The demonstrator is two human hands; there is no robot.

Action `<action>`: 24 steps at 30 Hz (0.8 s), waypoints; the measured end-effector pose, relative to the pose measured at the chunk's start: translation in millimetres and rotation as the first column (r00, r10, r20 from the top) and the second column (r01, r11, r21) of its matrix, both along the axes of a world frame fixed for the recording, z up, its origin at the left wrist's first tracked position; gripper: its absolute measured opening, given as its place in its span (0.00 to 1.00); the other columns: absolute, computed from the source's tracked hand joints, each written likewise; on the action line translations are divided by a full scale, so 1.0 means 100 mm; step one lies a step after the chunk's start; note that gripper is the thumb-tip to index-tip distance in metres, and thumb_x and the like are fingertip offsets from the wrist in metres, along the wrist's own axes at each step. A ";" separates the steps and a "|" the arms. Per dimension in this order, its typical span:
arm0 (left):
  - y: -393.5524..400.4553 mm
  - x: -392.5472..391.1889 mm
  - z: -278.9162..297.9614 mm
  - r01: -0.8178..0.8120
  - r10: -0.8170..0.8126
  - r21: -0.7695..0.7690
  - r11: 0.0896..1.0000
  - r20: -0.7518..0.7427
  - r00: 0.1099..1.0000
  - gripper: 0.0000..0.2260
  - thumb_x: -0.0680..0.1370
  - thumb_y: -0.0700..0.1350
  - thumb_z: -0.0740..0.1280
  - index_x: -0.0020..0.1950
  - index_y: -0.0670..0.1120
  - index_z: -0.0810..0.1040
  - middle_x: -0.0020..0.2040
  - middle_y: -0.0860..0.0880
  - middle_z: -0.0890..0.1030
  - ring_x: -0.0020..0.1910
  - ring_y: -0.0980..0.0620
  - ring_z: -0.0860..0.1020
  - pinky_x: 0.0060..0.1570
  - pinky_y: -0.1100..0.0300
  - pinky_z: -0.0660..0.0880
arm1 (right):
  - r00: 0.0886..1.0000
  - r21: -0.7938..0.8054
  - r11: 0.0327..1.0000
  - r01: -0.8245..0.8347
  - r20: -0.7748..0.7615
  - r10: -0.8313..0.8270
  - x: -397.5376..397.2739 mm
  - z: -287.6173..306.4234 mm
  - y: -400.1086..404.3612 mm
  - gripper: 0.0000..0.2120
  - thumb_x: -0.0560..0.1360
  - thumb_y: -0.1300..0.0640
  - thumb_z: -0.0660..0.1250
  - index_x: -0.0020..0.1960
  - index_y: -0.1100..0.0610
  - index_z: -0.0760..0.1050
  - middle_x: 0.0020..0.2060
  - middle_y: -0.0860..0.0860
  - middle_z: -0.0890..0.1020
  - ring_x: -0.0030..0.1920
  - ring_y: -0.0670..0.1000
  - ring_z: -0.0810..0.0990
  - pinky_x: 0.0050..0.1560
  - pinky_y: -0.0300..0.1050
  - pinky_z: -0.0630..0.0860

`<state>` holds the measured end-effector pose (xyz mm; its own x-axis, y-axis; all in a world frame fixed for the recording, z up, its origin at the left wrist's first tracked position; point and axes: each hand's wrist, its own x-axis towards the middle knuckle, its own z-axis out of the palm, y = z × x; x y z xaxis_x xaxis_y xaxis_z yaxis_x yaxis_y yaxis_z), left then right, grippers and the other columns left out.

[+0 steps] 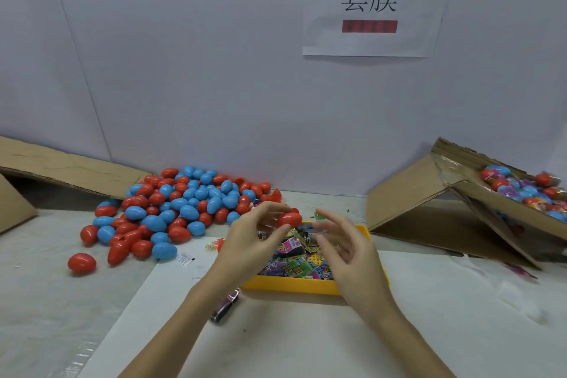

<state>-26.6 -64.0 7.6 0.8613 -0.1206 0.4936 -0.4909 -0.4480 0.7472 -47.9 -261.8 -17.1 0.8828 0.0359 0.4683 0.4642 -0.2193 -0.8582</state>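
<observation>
My left hand (pixel 254 238) pinches one red plastic egg (pixel 290 219) between thumb and fingers (pixel 270 208). My right hand (pixel 348 252) is loosely spread and empty, over the one yellow tray (pixel 291 284).

Egg (pixel 290 219): plastic, smooth and glossy.
Egg pile (pixel 184 209): plastic, the same glossy shine.
Tray (pixel 288 284): smooth plastic, slight sheen.
Packets (pixel 294 265): shiny printed film.
Boxes (pixel 408 193): matt brown cardboard, rough torn edges.
Sign (pixel 371 40): matt white paper.
Bench (pixel 306 341): matt white sheet on top.
</observation>
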 end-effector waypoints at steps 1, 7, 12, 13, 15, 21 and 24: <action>-0.05 -0.03 0.00 0.045 -0.045 -0.014 0.999 -0.020 0.999 0.12 0.79 0.45 0.73 0.63 0.50 0.81 0.54 0.59 0.84 0.54 0.61 0.82 0.55 0.64 0.79 | 1.000 -0.036 0.999 -0.010 0.026 0.011 -0.02 0.00 0.03 0.19 0.81 0.61 0.68 0.70 0.48 0.76 0.58 0.44 0.83 0.61 0.46 0.82 0.58 0.40 0.79; -0.18 -0.08 -0.05 0.160 -0.182 -0.159 0.974 -0.138 0.974 0.15 0.79 0.43 0.72 0.66 0.52 0.81 0.56 0.53 0.84 0.55 0.55 0.84 0.58 0.57 0.81 | 0.988 -0.023 0.993 0.114 0.105 -0.111 -0.06 0.02 0.05 0.12 0.79 0.61 0.72 0.59 0.50 0.82 0.51 0.41 0.84 0.54 0.45 0.84 0.53 0.38 0.81; -0.22 -0.08 -0.08 0.204 -0.215 -0.115 0.972 -0.086 0.973 0.17 0.78 0.41 0.74 0.65 0.52 0.78 0.54 0.54 0.83 0.51 0.54 0.85 0.54 0.59 0.81 | 0.996 0.089 0.992 0.090 -0.017 -0.089 -0.08 0.08 -0.01 0.05 0.80 0.57 0.69 0.54 0.52 0.83 0.44 0.44 0.86 0.47 0.45 0.85 0.48 0.39 0.81; -0.23 -0.08 -0.09 0.189 -0.200 -0.117 0.975 -0.091 0.976 0.15 0.78 0.43 0.74 0.64 0.52 0.79 0.52 0.54 0.84 0.50 0.54 0.85 0.54 0.59 0.82 | 0.996 0.087 0.992 0.087 -0.024 -0.086 -0.09 0.09 -0.01 0.05 0.80 0.55 0.68 0.52 0.52 0.83 0.41 0.44 0.86 0.44 0.45 0.84 0.45 0.37 0.80; -0.24 -0.08 -0.11 0.183 -0.202 -0.147 0.972 -0.127 0.971 0.11 0.80 0.47 0.72 0.62 0.51 0.80 0.50 0.54 0.85 0.49 0.54 0.85 0.54 0.58 0.82 | 0.996 0.087 0.993 0.078 -0.038 -0.075 -0.09 0.10 -0.01 0.09 0.81 0.51 0.64 0.53 0.52 0.82 0.37 0.44 0.84 0.38 0.44 0.82 0.40 0.36 0.77; -0.24 -0.07 -0.14 0.185 -0.215 -0.162 0.969 -0.195 0.957 0.12 0.82 0.54 0.64 0.59 0.51 0.83 0.44 0.51 0.85 0.44 0.52 0.84 0.49 0.58 0.82 | 0.998 -0.045 0.997 0.059 -0.025 -0.061 -0.07 0.08 -0.01 0.10 0.81 0.55 0.69 0.61 0.51 0.81 0.48 0.45 0.85 0.53 0.46 0.84 0.54 0.42 0.82; -0.26 -0.07 -0.14 0.155 -0.184 -0.152 0.976 -0.199 0.962 0.15 0.82 0.58 0.61 0.60 0.53 0.81 0.46 0.52 0.85 0.45 0.53 0.84 0.52 0.54 0.82 | 0.995 -0.006 0.997 0.079 -0.054 -0.079 -0.06 0.08 -0.01 0.09 0.79 0.52 0.69 0.57 0.52 0.82 0.46 0.45 0.86 0.50 0.46 0.84 0.53 0.43 0.82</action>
